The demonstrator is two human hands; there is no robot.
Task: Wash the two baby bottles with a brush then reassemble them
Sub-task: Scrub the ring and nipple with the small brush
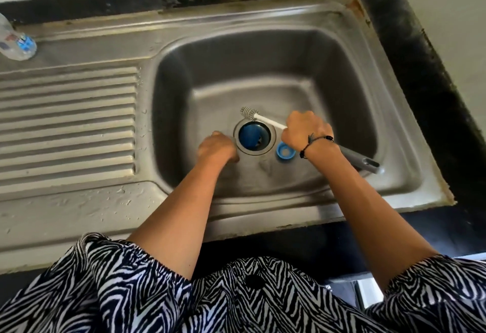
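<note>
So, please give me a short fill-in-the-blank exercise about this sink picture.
1. The right hand grips the ____.
2. The blue ring lies in the basin beside the ____.
3. A clear bottle lies on the ____ side of the sink top.

Missing words: brush; drain; left

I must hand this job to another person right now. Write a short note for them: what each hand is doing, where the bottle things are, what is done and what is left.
Right hand: grips the bottle brush by its handle, bristles over the sink floor behind the drain.
Left hand: curled on the sink floor left of the drain; whether it holds anything cannot be seen.
Parts: a blue bottle ring lies in the basin right of the drain. One baby bottle lies on the drainboard at far left.
Second bottle: not in view.
Done: cannot tell how much is washed.
Left: finish brushing, then reassemble both bottles.
</note>
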